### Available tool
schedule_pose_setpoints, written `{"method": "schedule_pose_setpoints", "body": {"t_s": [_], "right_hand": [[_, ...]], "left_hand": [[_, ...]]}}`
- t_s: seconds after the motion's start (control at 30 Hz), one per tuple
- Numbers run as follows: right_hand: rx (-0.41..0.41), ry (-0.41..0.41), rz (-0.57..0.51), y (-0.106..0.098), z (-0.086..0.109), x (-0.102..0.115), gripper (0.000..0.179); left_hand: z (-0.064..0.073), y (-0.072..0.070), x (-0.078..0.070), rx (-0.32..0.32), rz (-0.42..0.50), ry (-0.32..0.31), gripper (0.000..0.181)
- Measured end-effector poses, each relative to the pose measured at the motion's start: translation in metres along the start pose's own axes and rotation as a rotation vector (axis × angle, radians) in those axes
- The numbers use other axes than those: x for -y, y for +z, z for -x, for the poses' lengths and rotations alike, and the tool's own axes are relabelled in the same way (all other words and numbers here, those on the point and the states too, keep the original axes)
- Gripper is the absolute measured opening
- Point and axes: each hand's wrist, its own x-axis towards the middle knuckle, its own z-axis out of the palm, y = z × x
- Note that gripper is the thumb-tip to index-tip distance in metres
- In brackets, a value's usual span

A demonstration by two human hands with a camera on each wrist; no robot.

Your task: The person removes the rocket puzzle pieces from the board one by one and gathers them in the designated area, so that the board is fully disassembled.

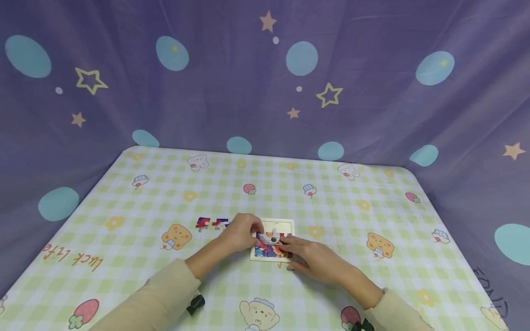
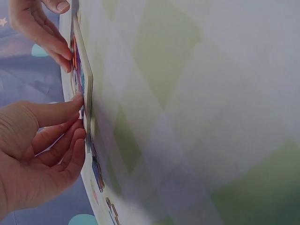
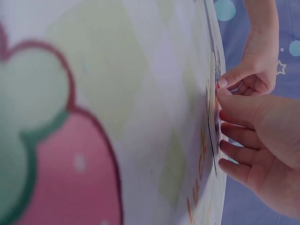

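A jigsaw board (image 1: 283, 226) with a pale frame lies mid-table, its lower part covered by joined colourful pieces (image 1: 269, 251) and its upper part bare. At its left side my left hand (image 1: 240, 233) pinches a puzzle piece between thumb and fingers, mostly hidden by them. The left wrist view shows that thumb and the curled fingers of the left hand (image 2: 47, 140) right at the board's edge. My right hand (image 1: 316, 261) rests its fingertips on the right part of the picture, fingers nearly straight, as the right wrist view of this hand (image 3: 262, 136) shows too.
Two loose puzzle pieces lie left of the board, a red and blue one (image 1: 203, 223) and a blue and white one (image 1: 221, 223) close by the left hand. A checked cloth (image 1: 331, 211) covers the table, and a purple patterned curtain (image 1: 232, 92) hangs behind it.
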Motion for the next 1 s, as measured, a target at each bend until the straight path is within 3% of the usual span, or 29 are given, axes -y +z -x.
{"method": "schedule_pose_setpoints", "body": {"t_s": [0.2,0.4,0.53,0.67,1.0], "right_hand": [[-0.032,-0.054,-0.006,0.004,-0.005,0.003,0.046],[0.008,-0.032,-0.010,0.004,-0.009,0.006,0.043],[0.033,-0.014,-0.016,0.004,-0.011,0.007,0.043],[0.032,-0.019,-0.025,0.004,-0.014,0.008,0.042],[0.045,-0.019,-0.046,0.006,-0.016,0.008,0.041]], "left_hand": [[0.000,0.000,-0.002,0.017,-0.016,0.031,0.019],[-0.001,0.001,-0.003,0.031,-0.006,0.045,0.018],[-0.001,0.001,-0.003,0.004,-0.033,0.060,0.021],[0.000,-0.001,-0.006,-0.011,-0.056,0.037,0.024],[0.003,-0.001,-0.007,0.025,-0.115,0.019,0.019]]}}
